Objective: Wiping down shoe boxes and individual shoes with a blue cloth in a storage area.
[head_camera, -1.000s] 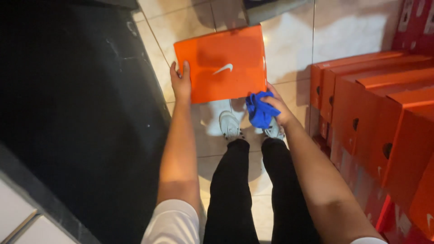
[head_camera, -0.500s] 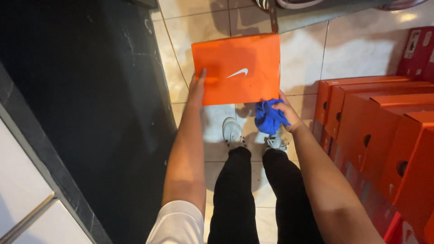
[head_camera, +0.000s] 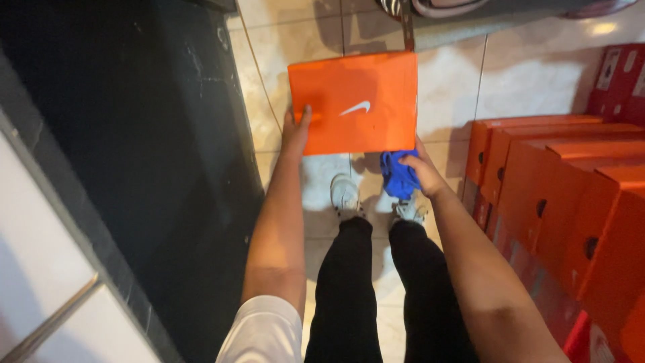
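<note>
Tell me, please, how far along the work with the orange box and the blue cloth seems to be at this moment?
Looks done: several closed orange boxes stand stacked at the right. In hand: the left hand grips the left edge of an orange box held over the tiled floor, while the right hand holds a blue cloth bunched at its lower right corner. Left: this box is not yet among the stack.
</note>
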